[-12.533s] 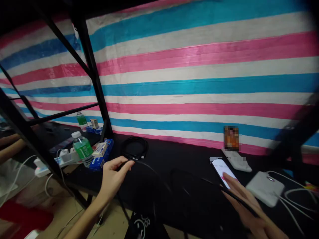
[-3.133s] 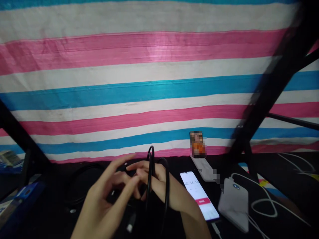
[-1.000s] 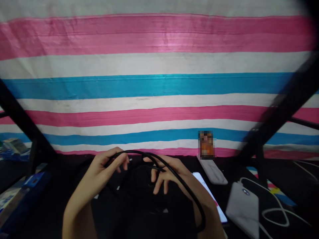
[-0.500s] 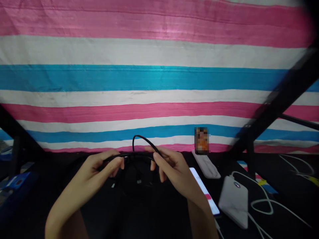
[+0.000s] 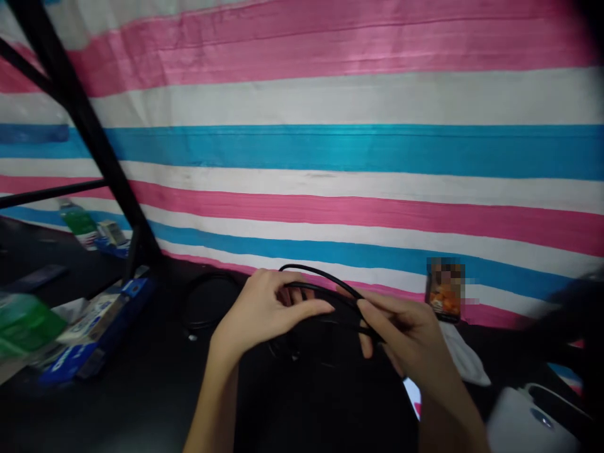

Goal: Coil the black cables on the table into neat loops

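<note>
A black cable (image 5: 321,269) is bent into loops between my two hands. My right hand (image 5: 401,327) pinches the gathered strands between thumb and fingers. On the other side, my left hand (image 5: 268,308) curls its fingers around the cable's left part, with the thumb stretched toward the right hand. Part of the cable hangs below the hands, and a small connector (image 5: 295,357) shows there against the dark table. Another coiled black cable (image 5: 207,324) lies on the table to the left of my left hand.
On the black table (image 5: 155,390), blue and white boxes (image 5: 94,333) and a green bottle (image 5: 28,324) stand left. A phone (image 5: 445,292) leans at the back right. A white power bank (image 5: 523,421) lies front right. Behind hangs a striped sheet (image 5: 302,151); a black frame bar (image 5: 94,138) slants left.
The view has turned left, so the boxes, bottles and second coil now show. My hands remain at the cable, with the left hand nearer the right and its thumb extended further.
</note>
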The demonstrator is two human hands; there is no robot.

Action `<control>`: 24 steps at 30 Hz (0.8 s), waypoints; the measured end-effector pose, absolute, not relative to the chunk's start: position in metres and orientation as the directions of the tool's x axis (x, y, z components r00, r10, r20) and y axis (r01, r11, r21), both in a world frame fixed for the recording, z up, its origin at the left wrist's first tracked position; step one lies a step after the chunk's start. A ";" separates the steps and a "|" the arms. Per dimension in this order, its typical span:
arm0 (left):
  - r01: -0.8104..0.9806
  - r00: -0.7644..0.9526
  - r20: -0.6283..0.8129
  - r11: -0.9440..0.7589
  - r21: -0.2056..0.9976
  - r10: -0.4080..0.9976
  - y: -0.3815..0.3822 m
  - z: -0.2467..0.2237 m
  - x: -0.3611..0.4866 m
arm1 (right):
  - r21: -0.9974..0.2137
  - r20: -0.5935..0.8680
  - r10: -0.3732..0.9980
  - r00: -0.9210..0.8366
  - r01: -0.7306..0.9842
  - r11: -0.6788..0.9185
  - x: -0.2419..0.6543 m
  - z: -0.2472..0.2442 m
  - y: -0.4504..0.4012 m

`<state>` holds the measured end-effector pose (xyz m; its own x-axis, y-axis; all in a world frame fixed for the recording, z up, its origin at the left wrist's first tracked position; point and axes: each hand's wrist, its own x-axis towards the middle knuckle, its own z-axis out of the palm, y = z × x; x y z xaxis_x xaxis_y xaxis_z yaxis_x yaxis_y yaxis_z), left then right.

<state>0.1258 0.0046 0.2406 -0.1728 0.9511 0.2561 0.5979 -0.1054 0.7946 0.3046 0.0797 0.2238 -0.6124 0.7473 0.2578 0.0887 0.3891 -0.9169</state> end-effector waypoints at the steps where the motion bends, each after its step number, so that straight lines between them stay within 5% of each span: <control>1: 0.593 -0.178 0.258 -0.106 0.798 0.950 0.003 0.240 0.124 | -0.923 0.243 0.756 -0.608 0.096 0.373 0.304 0.222 0.080; 9: 0.468 0.035 0.110 -0.114 0.876 0.993 -0.005 0.234 0.105 | -0.918 0.268 0.862 -0.430 0.158 0.364 0.292 0.213 0.081; 16: 0.435 -0.152 0.429 -0.329 0.838 0.891 0.003 0.230 0.105 | -0.878 0.359 0.852 -0.381 0.172 0.447 0.288 0.208 0.095; 24: 0.262 -0.472 0.530 -0.462 0.847 0.705 0.010 0.224 0.079 | -0.944 0.325 0.911 -0.255 -0.030 0.329 0.293 0.209 0.102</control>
